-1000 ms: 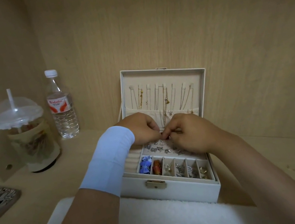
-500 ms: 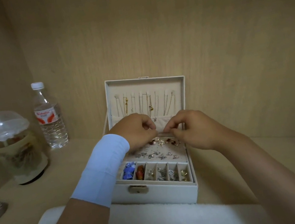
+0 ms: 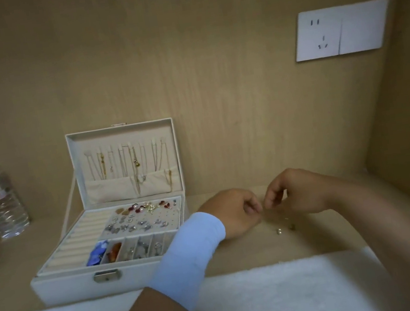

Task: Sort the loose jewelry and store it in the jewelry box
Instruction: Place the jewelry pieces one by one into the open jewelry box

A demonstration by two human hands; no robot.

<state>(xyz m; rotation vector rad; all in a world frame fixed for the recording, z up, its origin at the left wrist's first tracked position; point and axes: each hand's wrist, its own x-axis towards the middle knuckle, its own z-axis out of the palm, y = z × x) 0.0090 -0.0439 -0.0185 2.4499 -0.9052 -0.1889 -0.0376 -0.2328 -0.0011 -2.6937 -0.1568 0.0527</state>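
On the wooden shelf (image 3: pixel 242 255), toward its left, the jewelry box (image 3: pixel 66 287) stood open with its lid upright and its trays partly filled, while both hands worked beside it to its right. The left hand (image 3: pixel 235 212) and the right hand (image 3: pixel 297 194) had their curled fingertips drawn almost together just above the shelf; whether anything was pinched between them was too small to tell. Just in front of those fingertips lay a few loose studs (image 3: pixel 279 230), a shade nearer the right hand, so I judged any carry to the box would run leftward past the left hand.
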